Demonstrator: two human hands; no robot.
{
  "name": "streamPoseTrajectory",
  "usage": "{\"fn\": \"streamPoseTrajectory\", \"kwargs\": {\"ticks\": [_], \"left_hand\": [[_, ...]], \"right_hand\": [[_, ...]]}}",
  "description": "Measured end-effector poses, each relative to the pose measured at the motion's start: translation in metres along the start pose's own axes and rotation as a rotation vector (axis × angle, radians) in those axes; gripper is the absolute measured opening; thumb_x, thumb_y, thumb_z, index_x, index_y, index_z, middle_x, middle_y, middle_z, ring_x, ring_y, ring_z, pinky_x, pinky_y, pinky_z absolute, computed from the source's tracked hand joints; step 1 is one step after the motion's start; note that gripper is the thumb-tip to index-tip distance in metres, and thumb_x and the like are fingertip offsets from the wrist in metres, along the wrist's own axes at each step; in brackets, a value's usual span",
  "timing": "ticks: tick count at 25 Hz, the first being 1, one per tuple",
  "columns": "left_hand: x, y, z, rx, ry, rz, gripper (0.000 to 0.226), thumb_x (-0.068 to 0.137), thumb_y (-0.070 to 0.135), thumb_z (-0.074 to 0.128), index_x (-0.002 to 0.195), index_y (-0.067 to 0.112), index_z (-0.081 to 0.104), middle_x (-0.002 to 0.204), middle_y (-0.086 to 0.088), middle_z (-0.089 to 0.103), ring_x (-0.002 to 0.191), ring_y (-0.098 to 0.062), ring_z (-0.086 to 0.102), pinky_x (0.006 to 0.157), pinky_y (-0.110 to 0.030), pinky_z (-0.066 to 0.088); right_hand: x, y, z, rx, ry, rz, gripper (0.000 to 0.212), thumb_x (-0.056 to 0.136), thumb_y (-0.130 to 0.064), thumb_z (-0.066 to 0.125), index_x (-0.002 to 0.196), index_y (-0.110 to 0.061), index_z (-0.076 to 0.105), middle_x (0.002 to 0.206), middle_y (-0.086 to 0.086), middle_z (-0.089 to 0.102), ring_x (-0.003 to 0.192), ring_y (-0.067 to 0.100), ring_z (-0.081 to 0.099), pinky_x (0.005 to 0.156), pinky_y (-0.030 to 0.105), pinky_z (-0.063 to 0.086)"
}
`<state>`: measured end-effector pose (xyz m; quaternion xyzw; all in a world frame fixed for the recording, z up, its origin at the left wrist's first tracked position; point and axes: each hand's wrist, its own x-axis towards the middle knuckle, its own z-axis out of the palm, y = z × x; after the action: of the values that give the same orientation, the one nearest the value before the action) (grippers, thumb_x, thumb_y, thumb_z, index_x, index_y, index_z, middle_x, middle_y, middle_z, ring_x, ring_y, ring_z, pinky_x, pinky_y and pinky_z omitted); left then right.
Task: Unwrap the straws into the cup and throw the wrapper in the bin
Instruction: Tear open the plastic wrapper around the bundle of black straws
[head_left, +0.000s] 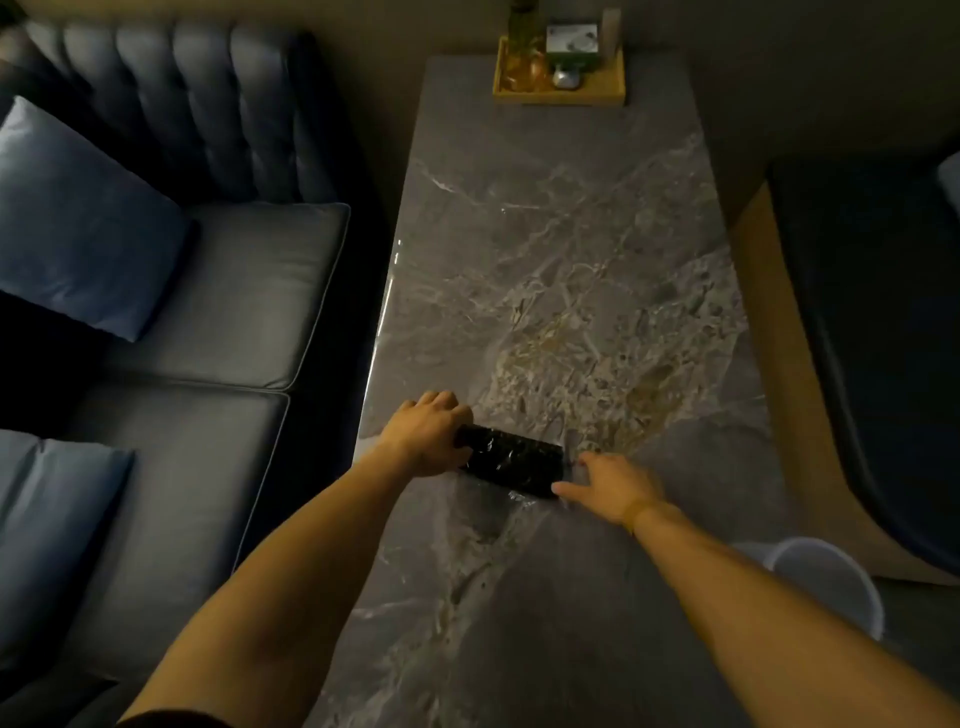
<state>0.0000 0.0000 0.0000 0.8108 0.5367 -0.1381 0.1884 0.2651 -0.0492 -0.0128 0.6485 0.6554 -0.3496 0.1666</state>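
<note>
1. Head view: your left hand (431, 434) is wrapped around the left end of a dark, glossy pack of straws (511, 460), fingers curled over it, so that hand is closed on the pack.
2. Your right hand (610, 486) sits at the pack's right end, fingers loosely spread and the fingertips touching its lower right corner; you cannot tell whether it actually grips the wrapper.
3. The pack lies across the counter (561, 249), running from your left hand to your right hand, tilted slightly down toward the right.
4. Your left hand is just inside the counter's left edge; the pack's left end is near that edge, so there is little room on that side before the drop to the sofa (208, 312).
5. Beyond both hands the marbled counter top stretches away bare until the wooden tray (558, 93) at the far end, well apart from the pack.
6. To the right of your right hand the counter continues open to its right edge.
7. A pale bin (826, 577) stands off the counter, behind and to the right of your right hand, partly hidden by your right forearm.
8. The counter nearer you than the hands, between your forearms, is open too.
</note>
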Motion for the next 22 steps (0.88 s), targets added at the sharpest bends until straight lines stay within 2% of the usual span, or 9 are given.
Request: {"fn": "streamPoseTrajectory", "kwargs": {"ticks": [3,6,8,9,11,13,16,18,22], "left_hand": [[0.016,-0.002,0.007,0.007,-0.056,-0.021,0.06,0.08,0.057,0.059,0.134,0.034,0.045,0.135,-0.002,0.048,0.125,-0.027,0.046,0.104,-0.046,0.036],[0.023,-0.004,0.018,-0.003,-0.117,-0.036,0.06,0.081,0.059,0.058,0.134,0.034,0.045,0.133,-0.003,0.049,0.124,-0.028,0.047,0.105,-0.047,0.034],[0.023,-0.006,0.024,-0.019,-0.123,-0.04,0.061,0.081,0.059,0.059,0.135,0.034,0.045,0.131,-0.003,0.048,0.123,-0.028,0.048,0.105,-0.048,0.035],[0.023,-0.006,0.027,-0.017,-0.115,-0.04,0.062,0.081,0.06,0.059,0.135,0.033,0.044,0.13,-0.004,0.049,0.122,-0.028,0.048,0.105,-0.048,0.036],[0.02,-0.007,0.031,-0.005,-0.099,-0.04,0.063,0.08,0.063,0.058,0.134,0.032,0.046,0.128,-0.004,0.05,0.121,-0.029,0.049,0.104,-0.048,0.037],[0.014,-0.007,0.037,-0.022,-0.09,-0.053,0.062,0.079,0.064,0.058,0.13,0.031,0.049,0.125,-0.005,0.051,0.119,-0.029,0.049,0.101,-0.048,0.038],[-0.001,-0.004,0.046,-0.068,-0.09,-0.096,0.058,0.078,0.066,0.058,0.124,0.029,0.055,0.121,-0.006,0.052,0.116,-0.03,0.048,0.096,-0.046,0.037],[-0.015,0.002,0.052,-0.12,-0.097,-0.121,0.056,0.079,0.066,0.056,0.119,0.028,0.057,0.119,-0.006,0.051,0.116,-0.029,0.048,0.095,-0.044,0.036],[-0.054,0.017,0.061,-0.359,-0.099,-0.185,0.054,0.079,0.064,0.06,0.115,0.025,0.06,0.111,-0.004,0.051,0.108,-0.028,0.052,0.093,-0.042,0.043]], "right_hand": [[0.02,-0.003,0.006,0.166,0.017,0.037,0.065,0.081,-0.063,0.059,0.122,-0.013,0.053,0.122,0.012,0.063,0.105,0.031,0.061,0.077,0.036,0.048],[0.035,-0.008,0.014,0.32,0.047,0.1,0.071,0.073,-0.061,0.068,0.121,-0.01,0.052,0.12,0.013,0.063,0.105,0.032,0.062,0.082,0.038,0.05],[0.043,-0.008,0.02,0.435,0.072,0.135,0.072,0.07,-0.051,0.077,0.122,-0.009,0.05,0.119,0.013,0.063,0.106,0.031,0.062,0.087,0.039,0.052],[0.046,-0.009,0.025,0.519,0.08,0.153,0.068,0.069,-0.043,0.08,0.12,-0.009,0.051,0.117,0.014,0.065,0.104,0.031,0.062,0.088,0.04,0.052],[0.048,-0.01,0.033,0.744,0.089,0.184,0.047,0.07,-0.025,0.084,0.105,-0.008,0.057,0.111,0.017,0.069,0.096,0.029,0.065,0.089,0.044,0.053],[0.043,-0.01,0.037,0.966,0.073,0.187,0.029,0.072,-0.009,0.082,0.093,-0.008,0.061,0.106,0.024,0.07,0.088,0.028,0.066,0.086,0.046,0.055],[0.027,-0.013,0.035,1.158,0.042,0.158,0.025,0.076,-0.001,0.076,0.097,-0.003,0.062,0.098,0.017,0.069,0.077,0.02,0.063,0.065,0.028,0.055],[0.011,-0.017,0.032,1.267,0.027,0.128,0.022,0.079,-0.002,0.074,0.095,-0.012,0.062,0.094,0.007,0.068,0.076,0.013,0.063,0.059,0.02,0.053],[-0.03,-0.021,0.032,1.456,0.051,0.067,0.025,0.081,-0.005,0.071,0.101,-0.019,0.065,0.102,0.002,0.071,0.089,0.015,0.066,0.08,0.032,0.05]]}}
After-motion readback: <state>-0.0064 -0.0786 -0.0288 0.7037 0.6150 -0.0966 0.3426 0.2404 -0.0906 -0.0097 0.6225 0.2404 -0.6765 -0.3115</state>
